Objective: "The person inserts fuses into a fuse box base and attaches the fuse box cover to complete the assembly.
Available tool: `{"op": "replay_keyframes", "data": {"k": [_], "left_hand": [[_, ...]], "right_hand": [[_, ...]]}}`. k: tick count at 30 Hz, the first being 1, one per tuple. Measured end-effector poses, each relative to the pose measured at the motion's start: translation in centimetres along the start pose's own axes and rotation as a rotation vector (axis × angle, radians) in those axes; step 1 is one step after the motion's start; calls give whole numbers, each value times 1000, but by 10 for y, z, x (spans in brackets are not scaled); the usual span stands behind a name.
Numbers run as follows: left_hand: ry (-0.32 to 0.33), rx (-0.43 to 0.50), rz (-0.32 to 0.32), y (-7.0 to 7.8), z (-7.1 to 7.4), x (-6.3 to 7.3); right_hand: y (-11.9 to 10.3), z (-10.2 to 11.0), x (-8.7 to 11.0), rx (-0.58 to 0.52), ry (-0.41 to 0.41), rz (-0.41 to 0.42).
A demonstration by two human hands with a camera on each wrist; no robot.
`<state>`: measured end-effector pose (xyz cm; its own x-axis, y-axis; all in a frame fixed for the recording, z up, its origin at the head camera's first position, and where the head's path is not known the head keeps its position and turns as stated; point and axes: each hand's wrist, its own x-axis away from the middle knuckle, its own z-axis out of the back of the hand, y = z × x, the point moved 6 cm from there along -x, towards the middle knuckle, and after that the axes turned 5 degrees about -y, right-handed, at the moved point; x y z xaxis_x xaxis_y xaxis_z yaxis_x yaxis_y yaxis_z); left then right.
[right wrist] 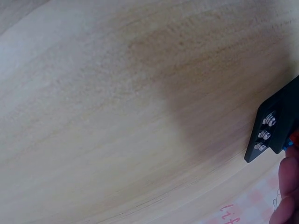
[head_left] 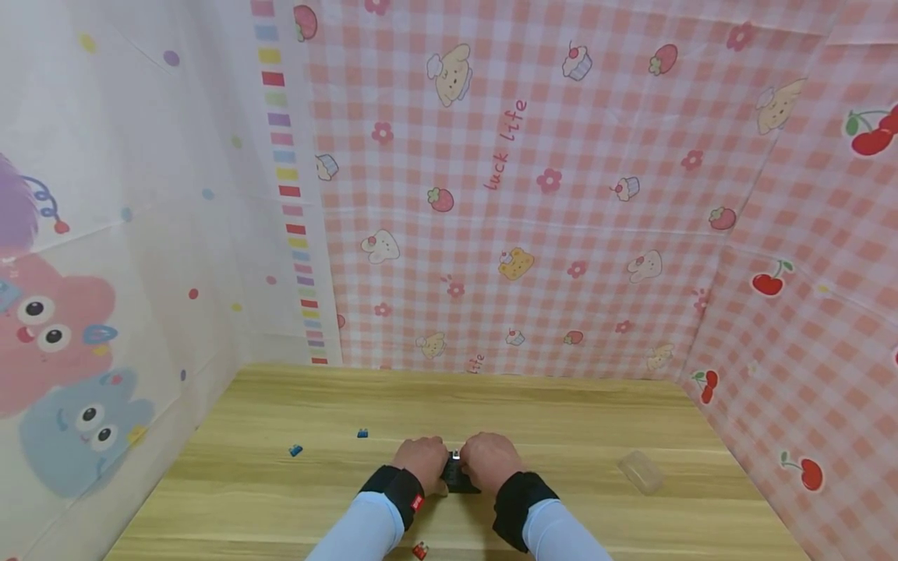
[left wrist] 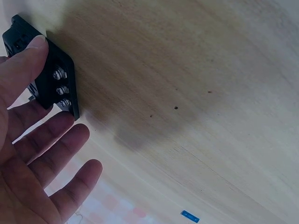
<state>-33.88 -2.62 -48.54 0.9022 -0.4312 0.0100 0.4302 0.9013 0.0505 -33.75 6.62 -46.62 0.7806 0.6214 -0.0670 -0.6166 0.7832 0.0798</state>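
Note:
A black plastic block (left wrist: 55, 70) with a row of silver screws stands between the two hands, tilted in the left wrist view. My left hand (head_left: 421, 463) grips it, thumb across its face and the index finger behind; the other fingers (left wrist: 77, 184) are spread. Curled at the block's right side is my right hand (head_left: 491, 463), its fingertips pinching at a small red and blue part (right wrist: 294, 137) against the block. Most of that part is hidden by the fingers and the frame edge.
Small blue pieces (head_left: 362, 433) lie on the wooden table (head_left: 547, 413) to the left. A red piece (head_left: 420, 550) is close to the near edge between the forearms. To the right rests a clear plastic box (head_left: 641, 472). Patterned cloth (head_left: 533, 218) hangs around the table.

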Motion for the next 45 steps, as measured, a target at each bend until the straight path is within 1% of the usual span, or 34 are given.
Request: {"op": "replay_keyframes", "data": {"k": [4, 6, 9, 16, 21, 28, 33, 39, 45], "left_hand": [[-5, 4, 1, 1, 0, 1], [-1, 0, -3, 1, 0, 1], [7, -5, -8, 2, 0, 1], [-3, -7, -7, 2, 2, 2], [-5, -7, -5, 2, 2, 3], [-2, -14, -11, 0, 1, 2], [1, -24, -17, 0, -2, 1], [-11, -15, -8, -1, -4, -2], [-12, -12, -2, -2, -3, -2]], "right_hand": [[0, 0, -1, -8, -20, -5], [0, -1, -1, -8, -38, -9], [0, -1, -1, -9, -42, -12], [0, -3, 1, -1, 8, 10], [0, -7, 0, -4, 25, 25], [1, -9, -1, -21, 12, 15], [1, -8, -1, -22, 18, 22], [2, -8, -1, -38, 14, 17], [2, -6, -1, -44, 14, 14]]}}
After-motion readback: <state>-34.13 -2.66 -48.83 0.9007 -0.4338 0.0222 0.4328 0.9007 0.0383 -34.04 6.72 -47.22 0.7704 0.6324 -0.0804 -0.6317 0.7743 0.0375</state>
